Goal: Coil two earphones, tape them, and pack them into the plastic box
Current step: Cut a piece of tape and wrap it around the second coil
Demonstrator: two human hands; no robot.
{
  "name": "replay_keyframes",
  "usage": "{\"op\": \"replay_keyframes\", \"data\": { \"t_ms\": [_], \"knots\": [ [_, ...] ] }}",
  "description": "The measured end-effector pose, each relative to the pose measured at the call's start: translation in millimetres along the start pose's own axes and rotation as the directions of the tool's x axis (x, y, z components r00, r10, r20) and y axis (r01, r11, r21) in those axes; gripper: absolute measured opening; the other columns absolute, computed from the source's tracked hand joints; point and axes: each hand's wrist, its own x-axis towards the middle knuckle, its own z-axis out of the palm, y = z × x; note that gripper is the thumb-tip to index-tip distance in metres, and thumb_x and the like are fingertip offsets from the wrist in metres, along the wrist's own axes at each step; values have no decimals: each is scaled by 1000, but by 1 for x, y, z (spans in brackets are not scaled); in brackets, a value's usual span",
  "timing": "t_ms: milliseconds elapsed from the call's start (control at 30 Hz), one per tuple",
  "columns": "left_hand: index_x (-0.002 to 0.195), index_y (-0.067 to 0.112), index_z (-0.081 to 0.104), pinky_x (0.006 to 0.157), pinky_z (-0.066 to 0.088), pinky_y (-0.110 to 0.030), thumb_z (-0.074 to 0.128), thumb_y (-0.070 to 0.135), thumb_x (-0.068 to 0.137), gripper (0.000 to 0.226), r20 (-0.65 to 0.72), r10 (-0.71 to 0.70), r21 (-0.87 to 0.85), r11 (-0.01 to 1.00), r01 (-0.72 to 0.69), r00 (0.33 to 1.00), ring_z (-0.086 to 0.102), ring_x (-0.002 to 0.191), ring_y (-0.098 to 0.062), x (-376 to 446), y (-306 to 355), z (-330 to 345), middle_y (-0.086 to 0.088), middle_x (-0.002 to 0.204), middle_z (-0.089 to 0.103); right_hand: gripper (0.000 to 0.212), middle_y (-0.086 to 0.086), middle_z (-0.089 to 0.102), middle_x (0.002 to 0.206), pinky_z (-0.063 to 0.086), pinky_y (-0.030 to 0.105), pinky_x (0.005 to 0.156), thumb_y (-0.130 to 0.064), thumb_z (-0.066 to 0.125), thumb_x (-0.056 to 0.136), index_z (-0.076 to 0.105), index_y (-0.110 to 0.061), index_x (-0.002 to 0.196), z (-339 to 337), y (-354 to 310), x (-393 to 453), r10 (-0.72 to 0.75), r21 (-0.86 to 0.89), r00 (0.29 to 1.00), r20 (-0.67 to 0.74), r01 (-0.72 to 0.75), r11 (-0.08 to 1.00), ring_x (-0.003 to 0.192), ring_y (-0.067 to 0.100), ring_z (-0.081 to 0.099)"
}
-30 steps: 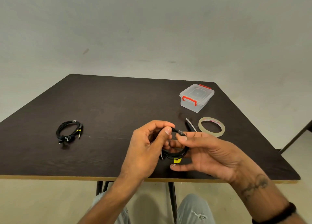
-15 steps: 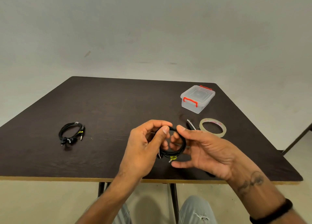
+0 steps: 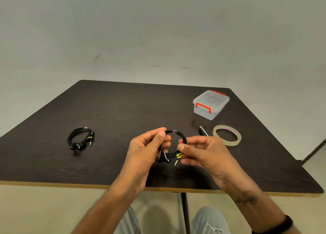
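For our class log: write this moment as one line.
both hands hold taped coil | other coil on table | box closed

I see both hands on the coiled earphone (image 3: 174, 145): left hand (image 3: 146, 151) pinching, right hand (image 3: 202, 152) gripping, above the table (image 3: 123, 110).

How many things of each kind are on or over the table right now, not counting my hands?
Coiled black earphones: 2, one lying on the table, one held in both hands
Clear plastic box with red latches: 1
Roll of clear tape: 1
Scissors, partly hidden: 1
Total: 5
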Motion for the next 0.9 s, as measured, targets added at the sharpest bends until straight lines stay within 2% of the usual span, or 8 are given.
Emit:
{"op": "replay_keyframes", "data": {
  "t_ms": [100,233,333,433,567,667,800,900],
  "knots": [
    [121,18,72,91,59,-34,61,24,104,21,2,-43,78,996,43,999,75,99,-18,0,0,-15,-8,105,81,19,31,75,103,67,34,72,-1,82,84,78,3,102,6,1,8,47,32,999,25,-48,998,81,28,71],
    [124,11,71,85,64,-32,59,18,105,23,-73,43,284,959,-21,996,75,91,-18,4,3,-40,-10,100,80,31,28,77,102,67,34,70,3,83,82,71,4,111,23,4,21,122,36,988,90,-126,991,79,28,73],
    [124,19,72,97,60,-47,64,22,102,24,-124,152,510,858,-68,981,77,96,-17,3,10,-68,0,93,81,43,29,77,103,66,35,68,4,85,79,62,1,115,53,4,35,139,45,982,129,-146,988,80,31,73],
    [130,22,71,99,58,-42,66,28,100,32,-182,266,676,733,-76,947,75,98,-8,-3,21,-96,6,98,80,41,29,77,100,67,36,69,3,86,79,59,-3,110,92,1,50,124,13,975,185,-129,992,75,29,73],
    [137,16,66,98,59,-39,60,23,103,36,-245,331,784,621,-14,911,74,100,-14,-18,34,-133,-1,109,78,34,23,78,88,67,36,68,2,87,80,65,3,106,143,0,66,91,-142,968,232,-59,988,68,24,75],
    [135,12,66,91,58,-32,57,20,104,33,-230,345,858,514,22,910,72,97,-16,-28,41,-151,-3,105,76,30,21,77,84,67,43,73,-2,90,78,67,2,96,170,6,76,33,-270,976,218,28,962,68,26,78],
    [131,11,68,98,54,-40,59,24,103,33,-260,312,894,435,106,914,68,109,-25,-29,44,-160,-9,114,71,29,9,79,73,67,49,79,-17,94,77,71,-6,91,183,10,78,-26,-428,984,178,101,898,68,24,80],
    [136,15,67,91,56,-41,58,27,103,37,-255,352,916,386,108,901,68,98,-27,-28,46,-161,-10,104,70,28,2,78,69,67,42,71,-36,93,77,74,-17,84,182,2,71,-119,-564,977,178,200,801,68,22,78]
  ]
}}
